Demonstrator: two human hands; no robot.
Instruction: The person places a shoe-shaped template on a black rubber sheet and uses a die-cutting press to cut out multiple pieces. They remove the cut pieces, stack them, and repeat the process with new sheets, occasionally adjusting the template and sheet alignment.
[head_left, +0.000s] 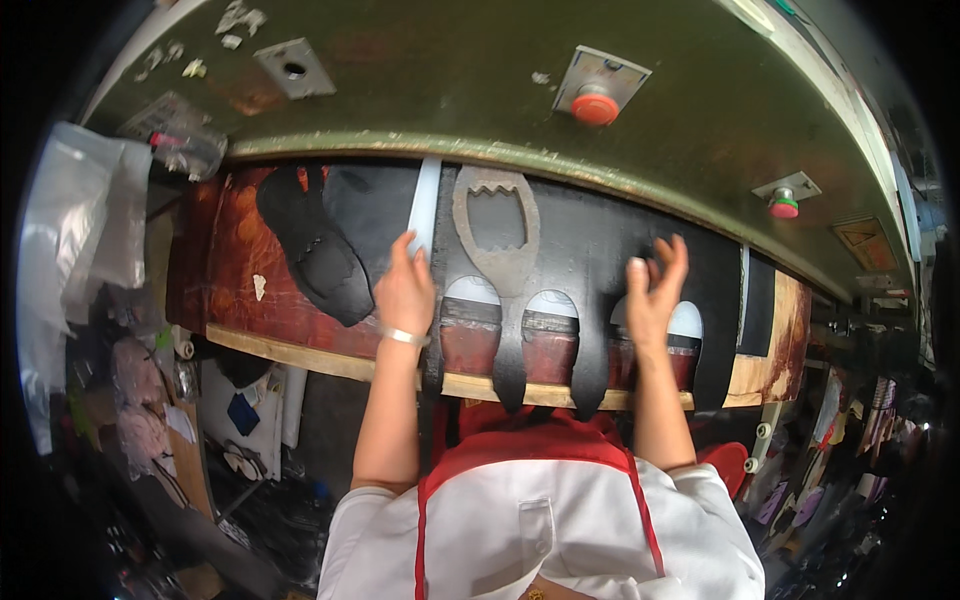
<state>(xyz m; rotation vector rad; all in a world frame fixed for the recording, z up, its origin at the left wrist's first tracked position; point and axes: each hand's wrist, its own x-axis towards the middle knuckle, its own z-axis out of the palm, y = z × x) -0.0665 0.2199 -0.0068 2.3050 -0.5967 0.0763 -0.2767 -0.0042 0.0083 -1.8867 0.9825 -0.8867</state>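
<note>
A metal cutting die [533, 232] with toothed inner edges, shaped like a shoe sole, rests on a black sheet [610, 220]. Rounded cutouts run along the sheet's near side, leaving tongues that hang over the front edge. My left hand [404, 295], wearing a pale wristband, is beside the sheet's left edge at a pale strip [425, 205]. Its fingers stretch forward and nothing shows in them. Above the right part of the sheet my right hand [655, 298] is open, fingers apart and empty. Left of my left hand lie black sole-shaped pieces [325, 265], overlapping.
A green press beam [430, 90] spans the far side, carrying a red push button [594, 105] and a smaller red-and-green button [783, 204]. The worn red-brown bed has a wooden front edge [290, 352]. Clear plastic bags [85, 230] hang at the left.
</note>
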